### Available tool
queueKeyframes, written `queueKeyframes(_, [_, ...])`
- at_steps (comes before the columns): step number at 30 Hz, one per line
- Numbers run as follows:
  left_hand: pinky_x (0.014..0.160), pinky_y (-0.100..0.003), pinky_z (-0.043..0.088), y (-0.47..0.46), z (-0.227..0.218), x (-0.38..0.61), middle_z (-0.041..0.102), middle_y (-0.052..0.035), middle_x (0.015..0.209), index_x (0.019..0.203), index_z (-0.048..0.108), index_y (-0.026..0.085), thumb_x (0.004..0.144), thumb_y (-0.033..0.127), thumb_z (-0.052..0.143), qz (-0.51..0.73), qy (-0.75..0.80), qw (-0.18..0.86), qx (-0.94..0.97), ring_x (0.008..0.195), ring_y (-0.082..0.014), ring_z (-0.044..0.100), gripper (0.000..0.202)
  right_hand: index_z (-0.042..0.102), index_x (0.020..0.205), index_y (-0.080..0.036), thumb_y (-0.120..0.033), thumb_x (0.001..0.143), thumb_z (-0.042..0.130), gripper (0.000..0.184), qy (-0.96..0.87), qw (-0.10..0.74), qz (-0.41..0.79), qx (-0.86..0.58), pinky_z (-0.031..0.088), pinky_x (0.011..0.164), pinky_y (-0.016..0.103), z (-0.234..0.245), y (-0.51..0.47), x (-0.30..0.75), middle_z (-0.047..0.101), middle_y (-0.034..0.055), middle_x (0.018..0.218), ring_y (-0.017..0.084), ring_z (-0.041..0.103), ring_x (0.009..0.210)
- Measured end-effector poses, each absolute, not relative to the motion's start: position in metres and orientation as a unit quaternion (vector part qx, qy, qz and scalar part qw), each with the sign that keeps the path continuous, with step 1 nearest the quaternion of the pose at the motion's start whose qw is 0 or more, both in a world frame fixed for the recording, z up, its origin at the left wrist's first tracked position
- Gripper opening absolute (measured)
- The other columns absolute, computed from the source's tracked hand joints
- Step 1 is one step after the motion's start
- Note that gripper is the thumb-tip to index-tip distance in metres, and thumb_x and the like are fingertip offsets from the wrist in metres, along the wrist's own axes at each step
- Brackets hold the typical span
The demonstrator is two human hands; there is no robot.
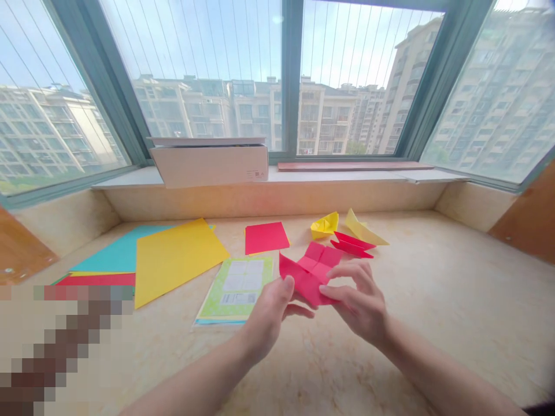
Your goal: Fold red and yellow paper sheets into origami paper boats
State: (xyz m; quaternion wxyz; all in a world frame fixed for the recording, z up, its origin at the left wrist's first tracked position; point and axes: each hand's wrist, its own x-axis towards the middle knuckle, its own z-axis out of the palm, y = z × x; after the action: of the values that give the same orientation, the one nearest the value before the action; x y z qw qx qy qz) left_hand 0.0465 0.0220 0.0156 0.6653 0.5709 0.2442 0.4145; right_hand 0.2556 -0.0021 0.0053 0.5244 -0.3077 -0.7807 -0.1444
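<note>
Lying near the left hand (pixel 272 306), a clear packet (pixel 237 289) holds sheets (pixel 217 320).

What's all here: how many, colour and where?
creased paper: 1, pinkish red, centre, raised
folded shapes: 3, yellow, pale yellow, red, right of centre
square stack: 1, red over yellow, centre
large sheet: 1, yellow, left
other sheets: several, blue, yellow, red, left
packet: 1, mostly green, left of centre
surface: 1, beige, foreground
sill: 1, whitish, back
box: 1, white, on the sill
board: 1, reddish brown, right of box
window frame: 1, teal, background
buildings: several, pale, outside
wooden panels: 2, brown, side edges
pixelated patch: 1, brownish, lower left
left hand: 1, bare, holding creased paper
right hand: 1, bare, holding creased paper
</note>
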Motion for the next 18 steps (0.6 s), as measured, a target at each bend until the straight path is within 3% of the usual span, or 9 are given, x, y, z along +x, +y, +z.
queueKeyframes(5, [0.074, -0.035, 0.06, 0.025, 0.015, 0.052, 0.077, -0.0154, 0.088, 0.098, 0.075, 0.007, 0.087, 0.061, 0.07, 0.484, 0.305, 0.663, 0.484, 0.083, -0.0266, 0.073, 0.056, 0.07, 0.108, -0.027, -0.001, 0.087, 0.06, 0.035, -0.818, 0.462, -0.105, -0.327, 0.047, 0.091, 0.045, 0.004, -0.004, 0.243, 0.065, 0.0061, 0.12, 0.025, 0.06, 0.105])
queueKeyframes(10, [0.074, -0.032, 0.058, 0.037, 0.01, 0.043, 0.077, -0.0134, 0.084, 0.091, 0.078, 0.008, 0.09, 0.061, 0.066, 0.496, 0.329, 0.613, 0.52, 0.082, -0.0255, 0.072, 0.055, 0.063, 0.122, -0.026, -0.013, 0.094, 0.056, 0.032, -0.717, 0.553, -0.015, -0.424, 0.05, 0.098, 0.048, 0.004, 0.004, 0.243, 0.061, 0.0102, 0.128, 0.029, 0.057, 0.122])
queueKeyframes(14, [0.073, -0.027, 0.055, 0.035, 0.009, 0.042, 0.078, -0.011, 0.083, 0.084, 0.078, 0.01, 0.094, 0.058, 0.062, 0.463, 0.329, 0.576, 0.589, 0.076, -0.0202, 0.07, 0.052, 0.059, 0.129, -0.027, -0.031, 0.093, 0.068, 0.037, -0.644, 0.59, 0.106, -0.476, 0.056, 0.089, 0.047, -0.001, 0.01, 0.243, 0.066, 0.0112, 0.128, 0.03, 0.064, 0.114])
queueKeyframes(18, [0.064, -0.026, 0.055, 0.032, 0.01, 0.044, 0.077, -0.0108, 0.082, 0.088, 0.076, 0.01, 0.09, 0.063, 0.064, 0.464, 0.352, 0.579, 0.57, 0.069, -0.0191, 0.069, 0.054, 0.053, 0.135, -0.025, -0.032, 0.093, 0.07, 0.046, -0.609, 0.577, 0.297, -0.455, 0.059, 0.089, 0.046, -0.005, 0.009, 0.236, 0.074, 0.0103, 0.118, 0.027, 0.072, 0.103])
